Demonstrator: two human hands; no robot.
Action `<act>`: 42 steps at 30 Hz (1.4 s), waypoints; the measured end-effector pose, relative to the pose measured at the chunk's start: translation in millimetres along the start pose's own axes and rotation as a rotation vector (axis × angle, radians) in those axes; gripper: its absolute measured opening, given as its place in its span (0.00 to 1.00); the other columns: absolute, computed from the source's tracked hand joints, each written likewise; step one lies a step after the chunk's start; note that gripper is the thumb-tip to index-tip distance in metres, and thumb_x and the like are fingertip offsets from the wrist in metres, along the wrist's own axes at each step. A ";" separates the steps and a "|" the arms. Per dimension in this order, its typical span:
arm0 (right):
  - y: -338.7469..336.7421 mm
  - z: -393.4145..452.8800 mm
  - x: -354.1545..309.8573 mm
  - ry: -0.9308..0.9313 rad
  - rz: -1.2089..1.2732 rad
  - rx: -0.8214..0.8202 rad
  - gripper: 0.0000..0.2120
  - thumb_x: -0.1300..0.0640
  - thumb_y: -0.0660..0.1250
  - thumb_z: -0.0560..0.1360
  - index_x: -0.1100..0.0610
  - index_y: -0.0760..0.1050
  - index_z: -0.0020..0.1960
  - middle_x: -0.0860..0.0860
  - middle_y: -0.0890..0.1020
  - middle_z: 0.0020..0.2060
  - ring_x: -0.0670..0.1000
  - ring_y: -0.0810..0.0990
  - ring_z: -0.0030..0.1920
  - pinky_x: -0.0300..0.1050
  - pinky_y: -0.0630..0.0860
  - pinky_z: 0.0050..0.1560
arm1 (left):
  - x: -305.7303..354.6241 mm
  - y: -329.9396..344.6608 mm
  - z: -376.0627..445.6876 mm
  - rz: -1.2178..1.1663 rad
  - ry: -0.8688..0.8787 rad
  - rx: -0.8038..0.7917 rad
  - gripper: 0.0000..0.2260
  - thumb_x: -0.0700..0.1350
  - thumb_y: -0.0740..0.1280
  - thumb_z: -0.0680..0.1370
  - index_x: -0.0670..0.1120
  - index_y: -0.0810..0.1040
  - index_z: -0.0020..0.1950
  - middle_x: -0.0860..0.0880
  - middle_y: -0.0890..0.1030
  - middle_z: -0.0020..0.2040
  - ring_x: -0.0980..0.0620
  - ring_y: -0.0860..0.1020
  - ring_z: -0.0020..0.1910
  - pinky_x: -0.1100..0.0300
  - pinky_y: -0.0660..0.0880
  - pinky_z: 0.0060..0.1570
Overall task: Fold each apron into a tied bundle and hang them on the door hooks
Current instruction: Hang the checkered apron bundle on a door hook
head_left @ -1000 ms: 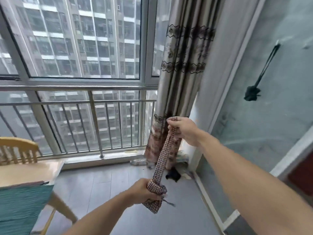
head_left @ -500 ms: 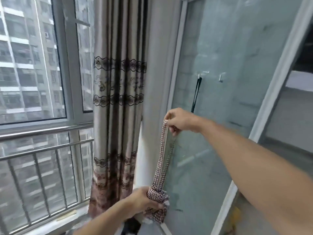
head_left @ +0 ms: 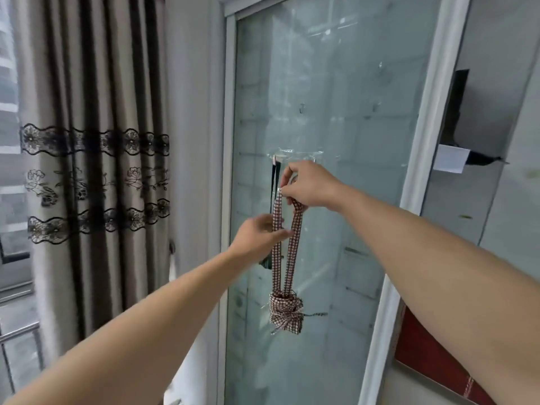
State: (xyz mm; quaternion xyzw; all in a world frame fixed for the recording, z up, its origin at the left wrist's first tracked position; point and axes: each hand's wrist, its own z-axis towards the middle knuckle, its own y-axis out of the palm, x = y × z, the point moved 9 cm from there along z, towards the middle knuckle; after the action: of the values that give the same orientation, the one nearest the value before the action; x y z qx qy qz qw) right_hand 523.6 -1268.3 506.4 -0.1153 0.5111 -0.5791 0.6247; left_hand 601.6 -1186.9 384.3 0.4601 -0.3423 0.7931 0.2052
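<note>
Checked red-and-white apron bundle [head_left: 285, 314], knotted tight, hanging on its looped strap [head_left: 287, 244] before the glass door [head_left: 336, 112]; right hand [head_left: 309, 185] pinches the loop's top, left hand [head_left: 260, 233], fingers extended, touches one strand.

Bundle [head_left: 285, 316] released by left hand [head_left: 257, 238], now hanging free; left fingers moved up to the strap loop [head_left: 287, 247]. Loop raised by right hand [head_left: 311, 185] toward the taped hooks [head_left: 295, 155].

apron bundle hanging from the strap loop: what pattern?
Small red-and-white check, same on the apron bundle and its strap loop. The head view shows it best.
</note>
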 end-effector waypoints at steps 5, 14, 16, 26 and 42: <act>-40.4 56.8 38.5 0.027 0.007 0.093 0.08 0.66 0.67 0.74 0.54 0.77 0.40 0.51 0.84 0.31 0.48 0.83 0.32 0.45 0.82 0.33 | 45.8 36.4 84.0 -0.017 0.100 0.040 0.22 0.50 0.75 0.76 0.49 0.73 0.68 0.53 0.84 0.54 0.58 0.82 0.48 0.65 0.74 0.44; -79.1 109.8 84.2 0.079 -0.075 0.191 0.09 0.66 0.69 0.73 0.55 0.80 0.38 0.53 0.84 0.37 0.54 0.86 0.38 0.49 0.86 0.40 | 67.0 42.2 167.9 0.043 0.228 0.279 0.09 0.47 0.69 0.81 0.50 0.76 0.61 0.52 0.85 0.49 0.57 0.85 0.40 0.54 0.83 0.42; -87.0 115.3 88.4 0.081 -0.106 0.211 0.08 0.67 0.69 0.73 0.55 0.80 0.38 0.54 0.84 0.37 0.55 0.87 0.36 0.49 0.86 0.40 | 68.2 35.8 178.3 0.034 0.247 0.335 0.05 0.44 0.67 0.82 0.48 0.80 0.56 0.52 0.86 0.45 0.57 0.85 0.37 0.51 0.83 0.41; -108.7 133.3 88.0 -0.004 -0.369 0.276 0.05 0.52 0.78 0.72 0.48 0.84 0.38 0.45 0.83 0.34 0.51 0.84 0.39 0.43 0.77 0.42 | 86.6 8.1 213.0 0.162 0.300 0.514 0.05 0.47 0.69 0.79 0.50 0.84 0.51 0.55 0.82 0.42 0.55 0.80 0.40 0.59 0.76 0.40; -62.7 134.9 80.8 -0.054 -0.991 0.124 0.09 0.53 0.75 0.73 0.49 0.82 0.53 0.50 0.83 0.49 0.55 0.82 0.49 0.45 0.70 0.43 | 34.3 45.1 233.2 0.241 0.225 0.198 0.05 0.49 0.76 0.75 0.55 0.81 0.41 0.58 0.83 0.39 0.52 0.84 0.41 0.48 0.83 0.48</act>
State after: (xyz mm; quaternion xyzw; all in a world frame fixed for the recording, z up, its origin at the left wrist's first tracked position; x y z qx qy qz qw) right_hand 574.2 -1415.7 572.6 -0.3219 0.3431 -0.8323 0.2931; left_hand 693.3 -1387.9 478.1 0.3421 -0.2899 0.8883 0.0996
